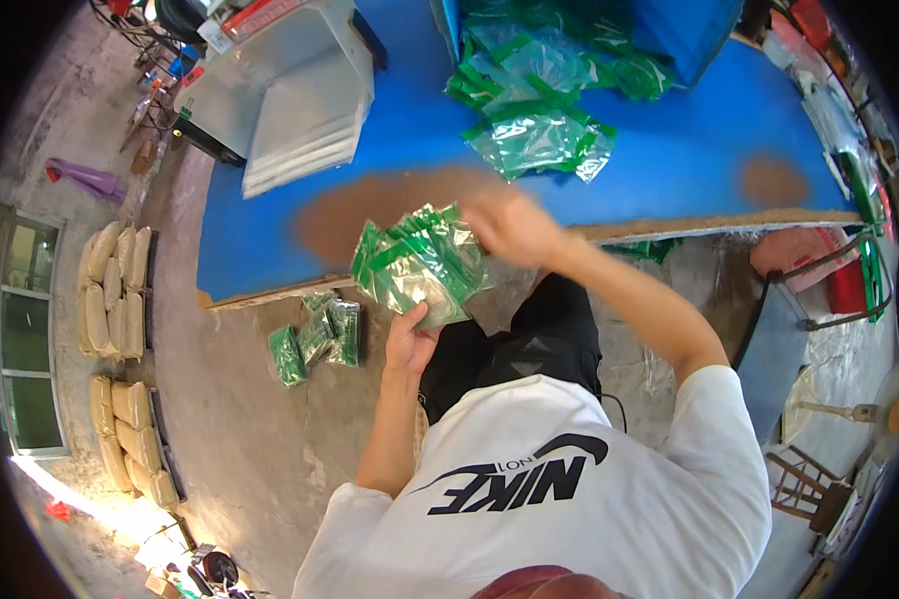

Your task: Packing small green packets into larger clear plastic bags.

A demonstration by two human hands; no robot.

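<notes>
Judging by how things lie, the handling of the green-edged packets is partway along: one stack of packets [415, 265] is gathered in the left hand [411, 339], fanned unevenly rather than squared up, while a loose heap of similar packets [544, 140] remains on the blue table [669, 185]. The held stack is just off the table's near edge, left of its middle; the heap spills from a blue bin [714, 45] at the far edge toward the centre. The left thumb presses on the stack's near face, pinching it against fingers hidden behind. The right hand [517, 230], over the near edge beside the stack's right side, is blurred, its fingers apparently curled; whether they pinch a packet I cannot tell. On the floor, out from the near edge toward the left corner, lie green packet bundles [317, 337], perhaps finished ones. Counted: one held stack, one heap, one bin, at least three floor bundles, and one pile of whitish sheets [305, 130] near the table's left edge. Overlap hides the number of single packets in stack and heap.
</notes>
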